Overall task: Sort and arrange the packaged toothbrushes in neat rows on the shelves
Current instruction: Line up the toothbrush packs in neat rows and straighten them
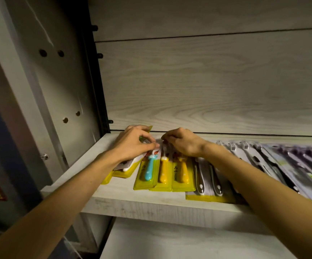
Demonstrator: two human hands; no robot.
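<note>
Yellow-carded toothbrush packs lie side by side on the pale wooden shelf [125,193]: one with a blue brush [148,171], then two with yellow brushes [164,172] [181,173]. My left hand [132,143] lies curled over the tops of the leftmost packs [125,168], its fingertips pinching the upper edge of the blue-brush pack. My right hand [184,142] is curled over the tops of the yellow-brush packs, fingers hooked on their top edges. A pack with silver-grey brushes [208,181] sits under my right forearm.
To the right a row of grey and purple toothbrush packs [274,161] overlaps along the shelf. A metal side panel [63,86] closes the shelf on the left, a wood-grain back wall [207,81] stands behind, and a lower shelf [179,243] shows below.
</note>
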